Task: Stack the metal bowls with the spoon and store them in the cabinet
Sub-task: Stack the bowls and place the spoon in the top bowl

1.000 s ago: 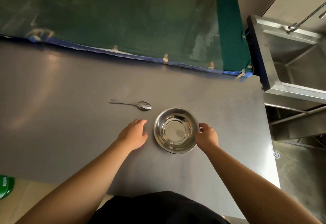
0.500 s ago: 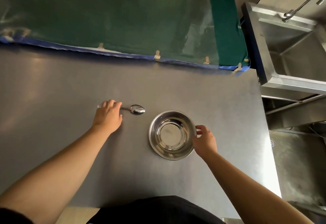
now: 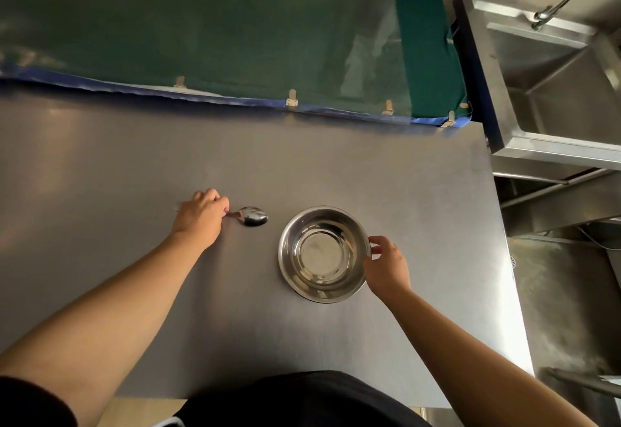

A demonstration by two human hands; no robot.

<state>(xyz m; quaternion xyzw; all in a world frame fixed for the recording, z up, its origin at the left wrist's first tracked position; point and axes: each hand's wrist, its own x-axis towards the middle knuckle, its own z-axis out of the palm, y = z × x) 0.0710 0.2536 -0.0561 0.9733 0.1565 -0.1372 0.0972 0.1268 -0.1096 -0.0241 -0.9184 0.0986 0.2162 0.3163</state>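
A shiny metal bowl (image 3: 323,253) stands upright on the steel table (image 3: 420,198); a second rim shows under it, so it looks like a stack of two. My right hand (image 3: 386,267) pinches its right rim. To the left lies a metal spoon (image 3: 252,216), bowl end pointing right. My left hand (image 3: 201,216) is closed over the spoon's handle, which it hides almost entirely. The spoon's bowl end still looks to be on the table.
A green cloth (image 3: 218,30) with a blue hem covers something along the table's far edge. A steel sink (image 3: 554,90) with a tap stands at the right, beyond the table's right edge. No cabinet is in view.
My left hand went from beside the bowl out to the spoon and has closed on its handle. My right hand stays on the bowl's right rim.
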